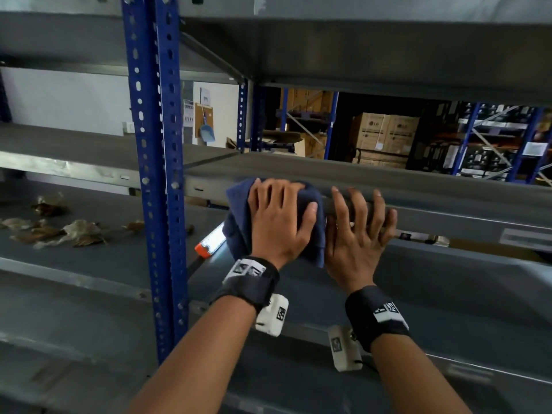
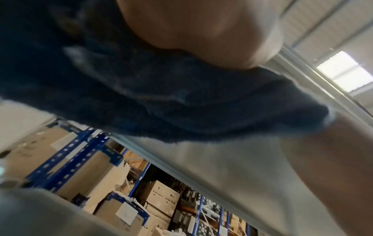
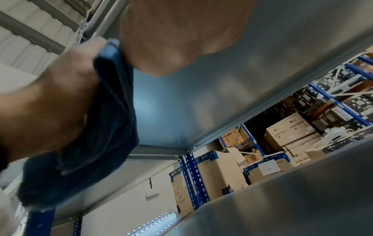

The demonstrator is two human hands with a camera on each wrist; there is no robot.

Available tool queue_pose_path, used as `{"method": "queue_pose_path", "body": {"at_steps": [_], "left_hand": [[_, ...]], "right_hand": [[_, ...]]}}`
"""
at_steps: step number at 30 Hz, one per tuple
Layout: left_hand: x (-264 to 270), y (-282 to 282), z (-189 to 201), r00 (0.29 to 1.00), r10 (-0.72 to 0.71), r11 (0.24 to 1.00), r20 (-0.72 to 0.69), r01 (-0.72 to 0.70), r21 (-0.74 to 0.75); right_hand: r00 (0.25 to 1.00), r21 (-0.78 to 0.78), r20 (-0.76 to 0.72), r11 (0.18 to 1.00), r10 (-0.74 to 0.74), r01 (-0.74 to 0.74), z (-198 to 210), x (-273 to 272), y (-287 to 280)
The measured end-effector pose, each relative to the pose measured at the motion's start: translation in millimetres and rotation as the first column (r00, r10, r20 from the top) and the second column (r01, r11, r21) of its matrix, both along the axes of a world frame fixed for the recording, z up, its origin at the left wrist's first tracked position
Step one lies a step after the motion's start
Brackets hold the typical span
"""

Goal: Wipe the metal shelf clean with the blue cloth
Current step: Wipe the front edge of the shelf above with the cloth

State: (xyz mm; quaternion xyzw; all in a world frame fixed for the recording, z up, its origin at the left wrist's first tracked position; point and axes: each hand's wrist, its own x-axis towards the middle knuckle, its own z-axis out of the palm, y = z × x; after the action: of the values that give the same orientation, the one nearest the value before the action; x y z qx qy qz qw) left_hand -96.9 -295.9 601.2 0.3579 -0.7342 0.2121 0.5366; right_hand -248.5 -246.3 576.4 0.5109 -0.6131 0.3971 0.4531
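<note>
- Ok, head view: my left hand (image 1: 279, 222) lies flat on the blue cloth (image 1: 239, 228), fingers spread over the top, thumb against the cloth's right edge. Cloth is draped over the front lip of the metal shelf (image 1: 418, 186), bunched under my palm and hanging below it.
- My right hand (image 1: 357, 234) sits just right of the cloth, fingers straight and splayed on the shelf lip, holding nothing.
- Left of my left fingers: blue upright post (image 1: 152, 174). Below them, a lit lamp with an orange end (image 1: 209, 239) on the lower shelf. Dry leaves (image 1: 59, 228) well left.
- Left wrist view: blurred; cloth (image 2: 161, 103) under my palm (image 2: 201, 32), shelf edge beside it.
- Right wrist view: cloth (image 3: 101, 127) hangs from my left hand (image 3: 50, 103); right fingers hidden, can't tell from here.
</note>
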Motion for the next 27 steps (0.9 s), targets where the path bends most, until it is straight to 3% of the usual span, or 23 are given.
{"method": "queue_pose_path", "body": {"at_steps": [3, 6, 9, 12, 15, 19, 23, 27], "left_hand": [[37, -22, 3, 0.994, 0.044, 0.997, 0.102, -0.037, -0.068], [92, -52, 6, 0.98, 0.172, 0.985, -0.098, -0.174, -0.009], [110, -55, 8, 0.972, 0.195, 0.981, -0.134, -0.191, 0.043], [114, -41, 3, 0.994, 0.104, 0.991, -0.031, -0.101, 0.082], [127, -36, -2, 0.975, 0.155, 0.979, 0.158, -0.173, 0.107], [136, -32, 2, 0.947, 0.181, 0.973, 0.267, -0.212, 0.091], [138, -30, 4, 0.974, 0.105, 0.984, 0.198, -0.131, 0.118], [148, -27, 3, 0.995, -0.039, 0.989, 0.089, 0.026, 0.146]], "right_hand": [[0.999, 0.022, -0.052, 1.0, -0.009, 0.01, 0, -8, 8], [0.994, 0.071, -0.109, 0.997, 0.014, -0.006, 0, -18, 14], [0.995, 0.08, -0.093, 0.997, 0.024, -0.016, 0, -17, 12], [0.999, 0.068, -0.032, 0.997, 0.042, -0.039, -1, -6, 10], [0.999, 0.067, 0.005, 0.997, 0.044, -0.044, -1, 1, 10], [0.998, 0.112, 0.05, 0.993, 0.03, -0.036, 1, 7, 15], [0.997, 0.175, 0.073, 0.984, 0.012, -0.025, 5, 18, 22], [0.995, 0.256, -0.032, 0.964, 0.089, -0.078, 9, 37, 23]]}}
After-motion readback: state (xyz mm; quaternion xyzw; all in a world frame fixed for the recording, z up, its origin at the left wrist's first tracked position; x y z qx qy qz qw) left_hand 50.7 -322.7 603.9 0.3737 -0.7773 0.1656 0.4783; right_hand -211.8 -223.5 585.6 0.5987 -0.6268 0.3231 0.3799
